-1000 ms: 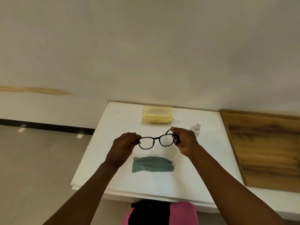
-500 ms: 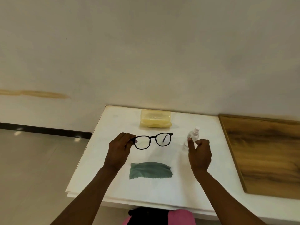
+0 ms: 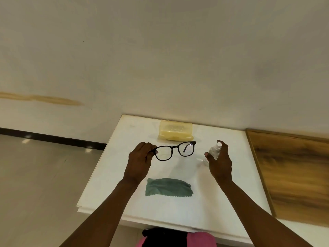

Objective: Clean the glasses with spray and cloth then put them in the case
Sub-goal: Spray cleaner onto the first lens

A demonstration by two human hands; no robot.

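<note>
I am watching the left hand (image 3: 139,158) pinching the black, thick-rimmed glasses (image 3: 175,151) by their left end, fingers curled round the hinge, and holding them in the air above the middle of the white rectangular table (image 3: 114,175). The lenses are facing me and the frame is tilting slightly, its right end riding higher. One temple arm is showing behind the right lens.

The right hand (image 3: 219,162) is wrapping around the small clear plastic spray bottle (image 3: 215,151) toward the right edge of the table. Thumb and fingers are curling round the bottle's body, and the white nozzle is poking out above the hand. I cannot tell whether the bottle's base is touching the table or hanging just over it.

The green microfibre cloth (image 3: 168,187), with its zigzag-cut edges, is lying flat near the front edge of the table, between the two forearms and well apart from both hands. The pale yellow translucent glasses case (image 3: 175,130) is sitting closed at the back edge, against the cream wall (image 3: 160,59), just beyond the glasses.

A brown wood-grain board (image 3: 292,173) is lying along the right side of the table.
</note>
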